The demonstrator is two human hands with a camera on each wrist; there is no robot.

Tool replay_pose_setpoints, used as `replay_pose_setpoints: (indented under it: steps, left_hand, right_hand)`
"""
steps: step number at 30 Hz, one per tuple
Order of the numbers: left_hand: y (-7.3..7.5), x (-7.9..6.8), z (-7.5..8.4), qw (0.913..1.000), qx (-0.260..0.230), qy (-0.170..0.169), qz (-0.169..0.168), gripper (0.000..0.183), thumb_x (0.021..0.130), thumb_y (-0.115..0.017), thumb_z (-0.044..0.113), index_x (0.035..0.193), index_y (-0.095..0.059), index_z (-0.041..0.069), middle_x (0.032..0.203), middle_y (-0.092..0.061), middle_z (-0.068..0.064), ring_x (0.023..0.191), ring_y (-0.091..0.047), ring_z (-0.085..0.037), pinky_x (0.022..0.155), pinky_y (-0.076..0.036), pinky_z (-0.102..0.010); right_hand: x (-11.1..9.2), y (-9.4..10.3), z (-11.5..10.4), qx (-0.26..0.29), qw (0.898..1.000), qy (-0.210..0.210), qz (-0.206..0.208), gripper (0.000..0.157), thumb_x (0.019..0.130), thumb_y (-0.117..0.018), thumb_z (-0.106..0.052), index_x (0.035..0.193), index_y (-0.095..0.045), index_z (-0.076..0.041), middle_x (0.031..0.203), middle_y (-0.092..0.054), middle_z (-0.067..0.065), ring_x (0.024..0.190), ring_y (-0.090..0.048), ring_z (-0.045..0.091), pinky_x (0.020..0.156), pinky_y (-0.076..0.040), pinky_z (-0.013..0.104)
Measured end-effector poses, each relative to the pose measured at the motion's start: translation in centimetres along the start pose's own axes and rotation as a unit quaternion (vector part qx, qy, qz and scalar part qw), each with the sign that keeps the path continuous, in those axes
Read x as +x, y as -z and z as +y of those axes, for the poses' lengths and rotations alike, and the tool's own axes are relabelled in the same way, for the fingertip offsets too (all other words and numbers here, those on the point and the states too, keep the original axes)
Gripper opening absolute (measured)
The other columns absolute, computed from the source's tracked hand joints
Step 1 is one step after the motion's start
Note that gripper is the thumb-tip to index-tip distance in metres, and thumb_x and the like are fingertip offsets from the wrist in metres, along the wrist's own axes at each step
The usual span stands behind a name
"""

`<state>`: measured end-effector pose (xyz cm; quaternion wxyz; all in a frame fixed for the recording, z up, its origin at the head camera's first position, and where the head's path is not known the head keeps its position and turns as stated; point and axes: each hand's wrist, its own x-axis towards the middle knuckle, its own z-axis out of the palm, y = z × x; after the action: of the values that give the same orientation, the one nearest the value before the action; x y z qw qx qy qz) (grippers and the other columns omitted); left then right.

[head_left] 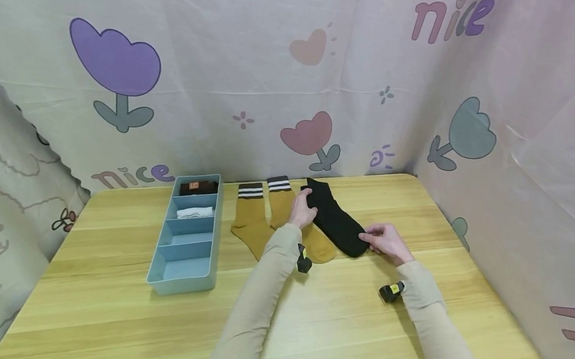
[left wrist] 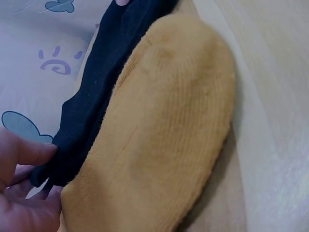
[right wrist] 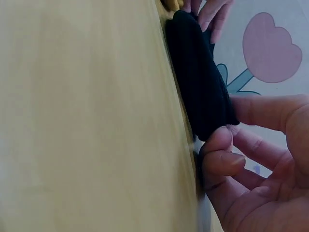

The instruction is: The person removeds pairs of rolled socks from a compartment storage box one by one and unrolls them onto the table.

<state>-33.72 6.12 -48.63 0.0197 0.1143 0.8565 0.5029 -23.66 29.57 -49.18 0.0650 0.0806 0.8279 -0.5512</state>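
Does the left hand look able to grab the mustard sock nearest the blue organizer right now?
Probably not yet: the left hand pinches the black sock. Once it lets go, the way looks free, since that mustard sock lies close by with its striped cuff uncovered.

Left arm (head_left: 260,303), one: stretched forward, slanted inward; left hand (head_left: 302,210) held a pinch. Right arm (head_left: 431,314), one: reached less far; right hand (head_left: 387,242) pinched likewise.

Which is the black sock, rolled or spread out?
Spread out: the black sock extends lengthwise from the left hand to the right hand. I cannot tell whether another lies beneath.
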Motion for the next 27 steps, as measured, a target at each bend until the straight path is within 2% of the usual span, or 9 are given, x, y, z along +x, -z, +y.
replay_pose_setpoints:
  steps: [3,9,16,21,27]
  left_hand:
    - [-0.1,0.0,0.2,0.9999,0.007,-0.011,0.005,0.059,0.089,-0.062,-0.006,0.146,-0.045,-0.004,0.156,-0.043,-0.021,0.147,-0.039,-0.036,0.122,-0.032,-0.044]
    - [-0.2,0.0,0.7,0.9999,0.004,-0.015,0.008,0.062,0.090,-0.061,-0.006,0.148,-0.040,-0.006,0.159,-0.037,-0.023,0.148,-0.035,-0.037,0.124,-0.029,-0.043]
    - [0.0,0.1,1.3,0.9998,0.004,-0.014,0.013,0.066,0.090,-0.062,-0.004,0.149,-0.035,-0.007,0.158,-0.034,-0.026,0.147,-0.035,-0.037,0.124,-0.028,-0.043]
    - [0.2,0.3,1.4,0.9992,-0.006,-0.033,0.020,0.066,0.088,-0.062,-0.007,0.148,-0.037,-0.008,0.157,-0.036,-0.025,0.147,-0.036,-0.037,0.124,-0.028,-0.043]
    - [0.4,0.5,1.4,0.9986,-0.016,-0.044,0.027,0.066,0.087,-0.063,-0.008,0.148,-0.038,-0.008,0.160,-0.034,-0.023,0.148,-0.034,-0.036,0.124,-0.027,-0.043]
  right_hand:
    - [0.0,0.0,0.0,0.020,1.000,-0.001,0.002,0.028,0.093,-0.069,-0.012,0.109,-0.064,0.010,0.066,-0.055,-0.008,0.053,-0.049,0.003,0.051,-0.041,0.019]
    - [-0.2,0.1,0.2,0.075,0.997,-0.001,0.011,0.019,0.094,-0.069,-0.012,0.102,-0.066,0.005,0.062,-0.056,-0.007,0.052,-0.049,0.004,0.051,-0.041,0.019]
    - [0.0,-0.1,0.4,0.094,0.995,0.013,-0.019,0.019,0.097,-0.064,-0.009,0.104,-0.060,0.008,0.064,-0.066,-0.005,0.057,-0.064,0.009,0.052,-0.050,0.020]
    - [0.2,-0.2,0.3,0.106,0.994,0.008,-0.033,0.014,0.097,-0.064,-0.010,0.101,-0.060,0.003,0.064,-0.067,-0.004,0.059,-0.065,0.009,0.053,-0.050,0.020]
    - [0.0,0.2,0.1,0.145,0.988,0.007,-0.052,0.006,0.096,-0.065,-0.009,0.098,-0.061,-0.004,0.068,-0.069,-0.005,0.062,-0.066,0.009,0.058,-0.054,0.021]
